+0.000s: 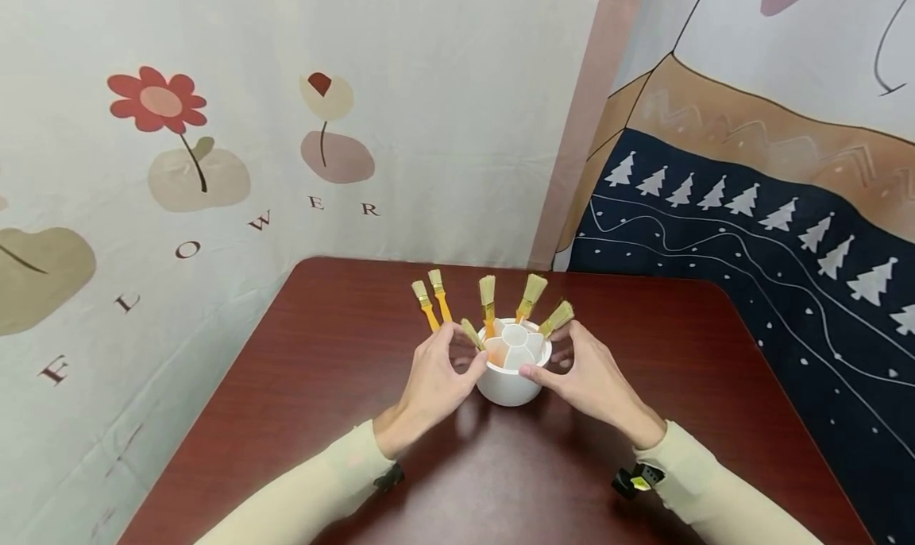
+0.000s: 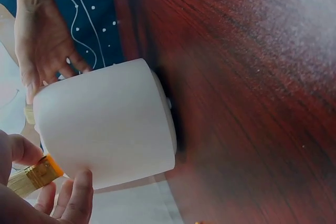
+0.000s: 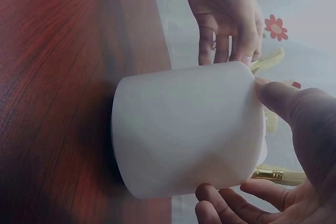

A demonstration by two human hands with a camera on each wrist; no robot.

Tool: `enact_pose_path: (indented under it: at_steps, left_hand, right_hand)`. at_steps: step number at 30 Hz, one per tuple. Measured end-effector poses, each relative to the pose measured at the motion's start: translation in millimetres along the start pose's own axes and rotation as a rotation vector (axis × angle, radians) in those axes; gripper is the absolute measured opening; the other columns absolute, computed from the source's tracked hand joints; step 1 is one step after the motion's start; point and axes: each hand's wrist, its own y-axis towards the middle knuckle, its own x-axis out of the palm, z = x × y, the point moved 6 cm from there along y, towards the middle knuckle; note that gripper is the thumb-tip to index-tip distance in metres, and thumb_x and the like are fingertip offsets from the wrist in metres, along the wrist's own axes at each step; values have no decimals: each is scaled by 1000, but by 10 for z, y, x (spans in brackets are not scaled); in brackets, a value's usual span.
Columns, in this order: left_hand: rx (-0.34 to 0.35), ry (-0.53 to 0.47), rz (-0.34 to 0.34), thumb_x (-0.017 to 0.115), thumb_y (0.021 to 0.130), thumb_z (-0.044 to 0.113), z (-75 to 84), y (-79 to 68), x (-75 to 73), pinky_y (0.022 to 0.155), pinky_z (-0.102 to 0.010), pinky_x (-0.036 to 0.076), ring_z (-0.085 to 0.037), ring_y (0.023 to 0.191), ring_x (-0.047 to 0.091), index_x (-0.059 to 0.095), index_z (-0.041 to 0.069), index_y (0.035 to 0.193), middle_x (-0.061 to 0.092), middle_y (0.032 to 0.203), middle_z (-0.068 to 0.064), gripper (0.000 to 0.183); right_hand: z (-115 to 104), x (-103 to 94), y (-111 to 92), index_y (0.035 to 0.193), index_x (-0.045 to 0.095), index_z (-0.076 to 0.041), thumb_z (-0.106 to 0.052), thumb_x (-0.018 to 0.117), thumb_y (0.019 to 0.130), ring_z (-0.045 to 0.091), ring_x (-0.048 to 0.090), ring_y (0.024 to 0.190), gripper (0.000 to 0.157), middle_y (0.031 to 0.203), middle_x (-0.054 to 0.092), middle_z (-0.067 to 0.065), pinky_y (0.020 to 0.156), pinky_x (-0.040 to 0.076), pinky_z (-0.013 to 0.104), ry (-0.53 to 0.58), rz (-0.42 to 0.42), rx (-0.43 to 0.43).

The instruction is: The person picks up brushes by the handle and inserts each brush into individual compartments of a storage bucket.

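A white round brush holder (image 1: pixel 509 386), with petal-shaped compartments around a central one, stands upright on the table. Several flat paintbrushes (image 1: pixel 532 297) with orange handles rise from it, bristles up. My left hand (image 1: pixel 438 374) holds its left side, thumb at the rim and fingertips on the wall. A paintbrush (image 2: pixel 34 176) leans out between that thumb and the fingers. On the opposite side my right hand (image 1: pixel 589 374) grips the holder, its thumb on the front rim and fingers around the wall. Another paintbrush (image 3: pixel 278 174) slants out beside the right fingers.
Two more orange-handled paintbrushes (image 1: pixel 430 303) show beyond my left hand, their lower ends hidden by it. The reddish-brown table (image 1: pixel 343 330) ends at the back against a flower-print curtain (image 1: pixel 457 132). A dark tree-print cloth (image 1: pixel 715 235) hangs along the right.
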Motion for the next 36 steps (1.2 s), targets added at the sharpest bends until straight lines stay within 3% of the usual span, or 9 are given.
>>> enact_pose_path:
  at_steps: [5,11,19,23,29,33,36]
  left_hand:
    - [1,10,-13,86,102,11,-37,12,-13,91,-32,73,-28,101,88,70,7,118,80,115,-13,23]
    - [-7,11,-53,88,102,12,-88,21,-44,92,-26,71,-20,103,85,71,10,121,80,116,-9,26]
    - [74,73,-102,85,103,14,-152,74,-208,94,-41,73,-23,107,82,71,11,130,80,122,-7,30]
    - [88,177,-91,82,105,13,-249,178,-361,93,-44,71,-29,106,80,72,9,130,78,123,-9,28]
    - [17,434,-126,84,105,22,-541,312,-507,96,-49,64,-36,115,76,73,7,138,77,135,-15,38]
    - [-19,520,-168,86,104,25,-754,383,-566,99,-52,64,-36,118,72,73,4,144,75,142,-18,47]
    - [-6,539,-192,88,104,27,-868,459,-601,102,-53,63,-35,121,70,74,4,145,74,145,-20,49]
  right_hand:
    - [-24,3,11,134,63,-9,-61,98,90,19,80,103,76,123,78,12,90,69,41,-8,11,-7]
    - [-23,19,8,132,64,-10,-62,99,90,18,79,103,76,121,79,10,90,68,39,-4,23,-11]
    - [0,19,-5,131,64,-14,-58,99,90,17,78,103,70,122,78,7,91,67,36,-8,27,5]
    - [-10,8,5,133,63,-14,-58,99,91,19,79,104,71,125,77,8,92,68,37,-6,21,9]
    - [-21,-1,3,133,64,-13,-58,98,92,21,79,106,70,126,78,9,92,69,38,-7,26,9]
    - [-29,25,-14,132,64,-13,-58,98,92,20,79,106,69,123,78,9,92,68,37,-8,31,10]
    - [-28,38,-16,132,65,-13,-59,98,91,20,78,105,70,121,78,8,91,67,37,-13,39,10]
